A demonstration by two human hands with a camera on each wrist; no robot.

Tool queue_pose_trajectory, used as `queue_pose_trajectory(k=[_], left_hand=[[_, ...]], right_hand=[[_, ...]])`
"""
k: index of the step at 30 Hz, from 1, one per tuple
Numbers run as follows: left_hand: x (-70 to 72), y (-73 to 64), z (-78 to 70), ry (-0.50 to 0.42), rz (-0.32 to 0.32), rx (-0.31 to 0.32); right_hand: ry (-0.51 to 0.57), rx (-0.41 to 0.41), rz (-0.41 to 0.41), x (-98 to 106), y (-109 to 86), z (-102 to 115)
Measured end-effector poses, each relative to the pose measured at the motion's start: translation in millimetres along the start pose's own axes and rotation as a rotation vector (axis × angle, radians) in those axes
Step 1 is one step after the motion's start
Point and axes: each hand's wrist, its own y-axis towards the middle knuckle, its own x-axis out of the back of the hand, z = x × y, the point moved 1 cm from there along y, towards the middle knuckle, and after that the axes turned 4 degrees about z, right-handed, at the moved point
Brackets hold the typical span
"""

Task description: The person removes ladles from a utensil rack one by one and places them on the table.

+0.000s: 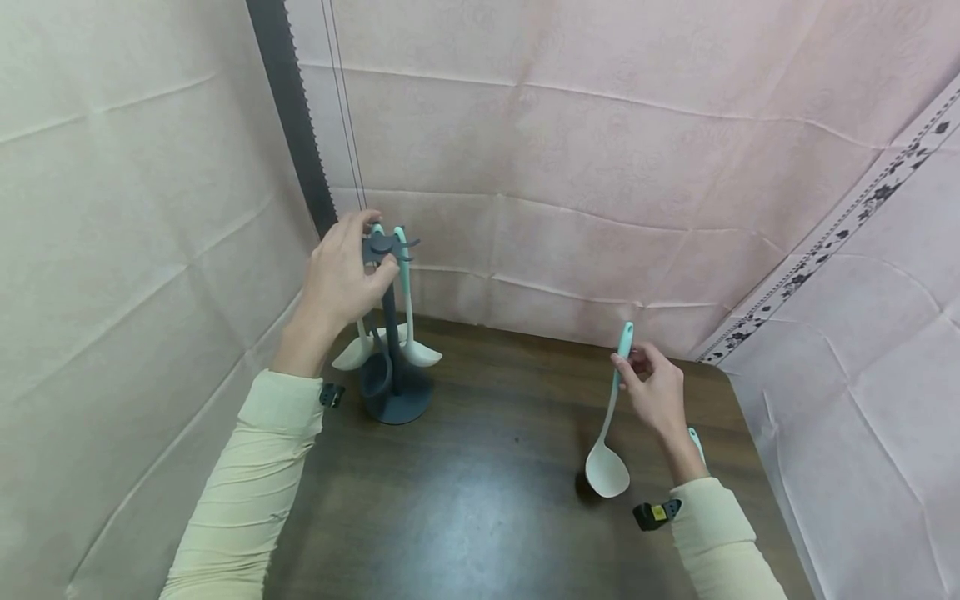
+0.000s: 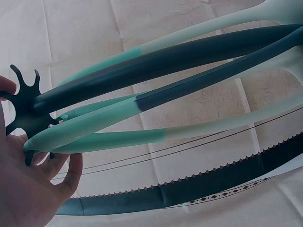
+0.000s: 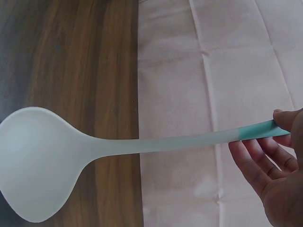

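Note:
My left hand grips the hooked top of a dark utensil stand, its thumb and fingers spread around the hooks. From those hooks hang several kitchen utensils with mint handles, among them a white-headed one and a dark-headed one. On the right, my right hand pinches the mint handle of a white ladle between thumb and fingers. The ladle's bowl points down and toward me, close over the table, with its handle end sticking up past the fingers.
A brown wooden table lies under everything. Another mint handle shows beside the right wrist, most of it hidden by the arm. Pale creased cloth stands behind the table and along both sides, near the stand.

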Motion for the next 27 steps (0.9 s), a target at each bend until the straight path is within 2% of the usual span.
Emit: queue_pose_trajectory(k=[13,27], left_hand=[[-0.9,1.5,2.3,-0.008,-0.006,-0.011],[-0.5,0.9,1.1,-0.003,-0.006,-0.022]], right_hand=[[-0.100,0.017,-0.010,9,-3.7,-17],[-0.148,-0.060,0.035,24,-9.5,-38]])
